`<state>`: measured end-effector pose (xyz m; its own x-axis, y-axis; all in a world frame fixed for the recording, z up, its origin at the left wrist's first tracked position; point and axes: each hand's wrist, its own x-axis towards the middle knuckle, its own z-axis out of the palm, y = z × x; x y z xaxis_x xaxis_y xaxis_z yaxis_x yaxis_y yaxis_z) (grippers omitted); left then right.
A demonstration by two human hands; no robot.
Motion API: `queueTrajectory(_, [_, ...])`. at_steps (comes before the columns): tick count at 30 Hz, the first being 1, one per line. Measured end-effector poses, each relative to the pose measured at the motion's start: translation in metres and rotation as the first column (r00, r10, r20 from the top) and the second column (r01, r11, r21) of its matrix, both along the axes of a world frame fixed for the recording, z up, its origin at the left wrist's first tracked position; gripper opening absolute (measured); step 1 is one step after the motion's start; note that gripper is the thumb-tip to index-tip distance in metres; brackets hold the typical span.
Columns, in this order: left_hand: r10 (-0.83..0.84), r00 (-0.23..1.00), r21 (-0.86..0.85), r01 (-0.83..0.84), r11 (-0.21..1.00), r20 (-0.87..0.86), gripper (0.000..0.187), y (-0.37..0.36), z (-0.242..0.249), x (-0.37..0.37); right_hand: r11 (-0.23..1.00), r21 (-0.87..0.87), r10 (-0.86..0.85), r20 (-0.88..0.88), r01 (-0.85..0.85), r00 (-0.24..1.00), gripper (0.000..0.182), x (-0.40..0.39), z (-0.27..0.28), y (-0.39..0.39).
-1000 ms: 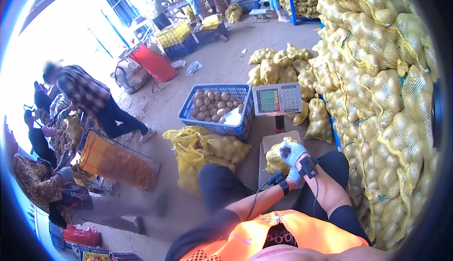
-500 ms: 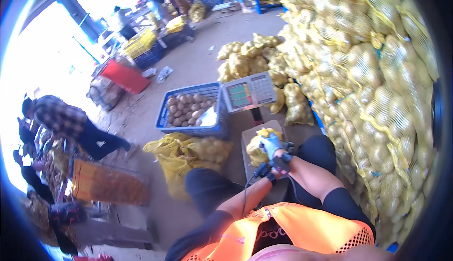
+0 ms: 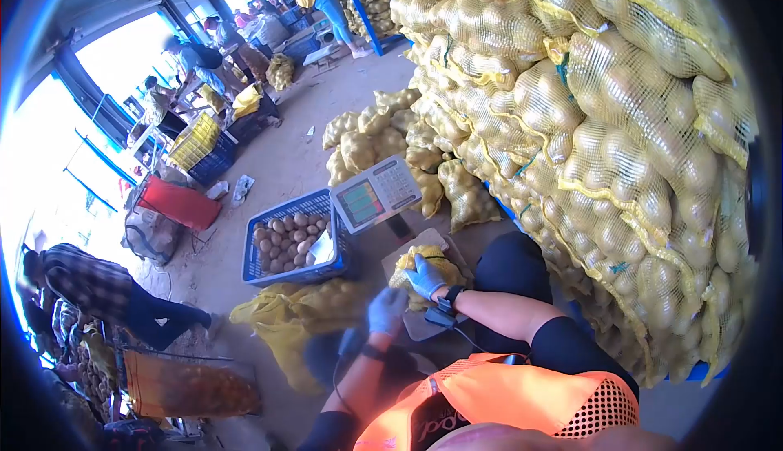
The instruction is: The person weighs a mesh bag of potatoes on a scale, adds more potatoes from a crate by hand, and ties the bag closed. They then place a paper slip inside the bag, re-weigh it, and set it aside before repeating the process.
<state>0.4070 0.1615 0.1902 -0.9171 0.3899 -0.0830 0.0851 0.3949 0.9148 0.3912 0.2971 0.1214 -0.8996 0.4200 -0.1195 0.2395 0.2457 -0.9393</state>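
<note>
A yellow mesh bag of potatoes (image 3: 440, 260) sits on the platform (image 3: 421, 326) of a scale between my knees. My right hand (image 3: 426, 277), in a light-blue glove, grips this bag near its gathered top. My left hand (image 3: 387, 312), gloved too, is in the air just left of the bag, apart from it; motion blur hides how its fingers are set. Behind the bag, the scale's display (image 3: 377, 194) stands tilted on its post. Left of my left hand, yellow mesh bags (image 3: 306, 308) lie on the floor, some with potatoes inside.
A blue crate (image 3: 338, 265) of loose potatoes and a white paper stands beside the scale. Stacked potato bags (image 3: 620, 141) rise on my right, with more bags (image 3: 371, 137) on the floor. A person (image 3: 98, 288) bends at the left; others work at the back.
My left hand has come away from the bag toward the left. My right hand stays on the bag. The view has shifted, showing more of the stack and roof.
</note>
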Motion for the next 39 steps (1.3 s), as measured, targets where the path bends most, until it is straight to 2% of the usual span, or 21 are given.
queueTrajectory(2, [0.047,0.961,0.038,-0.039,0.999,-0.272,0.016,0.01,0.021,-0.019,0.997,0.033,0.079,-0.093,-0.076,0.993,0.04,0.002,-0.001,0.003])
queueTrajectory(5, [-0.161,0.881,-0.067,0.147,0.987,-0.445,0.037,0.056,0.022,-0.034,0.943,0.314,0.159,-0.126,-0.113,0.979,0.036,0.002,-0.032,0.004])
queueTrajectory(7, [-0.47,0.574,-0.488,0.136,0.862,-0.671,0.031,0.082,0.018,-0.034,0.85,0.492,0.26,-0.083,-0.187,0.962,0.036,0.011,-0.035,0.007])
queueTrajectory(9, [-0.608,0.643,-0.82,-0.053,0.571,-0.465,0.03,0.109,0.016,-0.017,0.752,0.614,0.33,-0.039,-0.238,0.943,0.036,0.018,-0.037,0.009])
queueTrajectory(10, [-0.741,0.592,-0.867,0.136,0.48,-0.317,0.023,0.101,0.037,-0.018,0.714,0.651,0.354,-0.02,-0.257,0.935,0.036,0.023,-0.039,0.008])
queueTrajectory(11, [-0.753,0.593,-0.879,0.151,0.452,-0.286,0.022,0.1,0.033,-0.016,0.68,0.682,0.375,-0.009,-0.269,0.927,0.036,0.026,-0.037,0.009])
queueTrajectory(16, [-0.605,0.722,-0.799,0.121,0.588,-0.336,0.018,0.118,-0.011,-0.02,0.562,0.767,0.446,0.034,-0.31,0.894,0.037,0.036,-0.027,0.01])
queueTrajectory(20, [-0.339,0.871,-0.516,0.118,0.848,-0.357,0.015,0.123,-0.046,-0.053,0.488,0.815,0.487,0.043,-0.313,0.872,0.037,0.033,-0.034,0.023])
queueTrajectory(22, [-0.246,0.908,-0.383,0.105,0.918,-0.34,0.015,0.116,-0.05,-0.076,0.755,0.611,0.355,-0.076,-0.237,0.932,0.037,0.032,-0.064,0.024])
queueTrajectory(23, [-0.094,0.995,-0.07,0.092,0.993,-0.021,0.014,0.11,-0.047,-0.088,0.72,0.609,0.339,0.112,-0.334,0.934,0.037,0.04,-0.034,0.022])
queueTrajectory(24, [-0.031,0.944,0.214,-0.042,0.976,0.33,0.014,0.103,-0.049,-0.097,0.737,0.591,0.329,0.112,-0.329,0.938,0.037,0.045,-0.026,0.02])
queueTrajectory(26, [0.074,0.945,0.292,-0.171,0.941,0.317,0.015,0.08,-0.074,-0.123,0.879,0.322,0.396,-0.083,-0.351,0.915,0.038,0.041,-0.015,0.029])
queueTrajectory(28, [0.019,0.994,0.469,-0.068,0.881,0.107,0.013,0.042,-0.099,-0.125,0.966,0.075,0.258,-0.171,-0.248,0.951,0.033,0.023,-0.032,0.036])
queueTrajectory(29, [0.022,0.925,0.482,-0.219,0.849,0.38,0.013,0.026,-0.09,-0.117,0.922,-0.304,0.211,-0.123,-0.24,0.97,0.028,0.019,-0.024,0.041])
queueTrajectory(30, [0.012,0.78,0.442,-0.368,0.818,0.626,0.014,0.015,-0.075,-0.1,0.745,-0.641,0.185,-0.065,-0.183,0.981,0.023,0.016,-0.013,0.045])
queueTrajectory(31, [0.009,0.803,0.448,-0.342,0.826,0.596,0.014,0.008,-0.072,-0.081,0.741,-0.65,0.17,-0.064,-0.17,0.983,0.023,0.016,-0.01,0.049])
queueTrajectory(33, [0.011,0.848,0.437,-0.284,0.853,0.53,0.013,0.004,-0.063,-0.051,0.429,-0.9,0.133,-0.019,-0.074,0.991,0.025,0.014,-0.008,0.05])
queueTrajectory(34, [0.018,0.867,0.424,-0.262,0.867,0.498,0.012,0.008,-0.056,-0.037,0.42,-0.905,0.131,-0.015,-0.07,0.991,0.025,0.012,-0.007,0.051])
queueTrajectory(36, [0.015,0.945,0.468,-0.176,0.866,0.327,0.012,0.02,-0.056,-0.028,0.126,-0.986,0.119,-0.09,-0.105,0.989,0.032,0.004,-0.002,0.048])
queueTrajectory(38, [-0.027,0.993,0.348,-0.014,0.937,0.113,0.014,0.027,-0.058,-0.029,0.131,-0.976,0.131,-0.158,-0.175,0.979,0.054,-0.002,0.004,0.051])
queueTrajectory(39, [0.0,0.993,0.351,-0.042,0.935,0.119,0.014,0.027,-0.04,-0.026,0.076,-0.966,0.253,-0.22,-0.246,0.942,0.059,-0.005,-0.003,0.055])
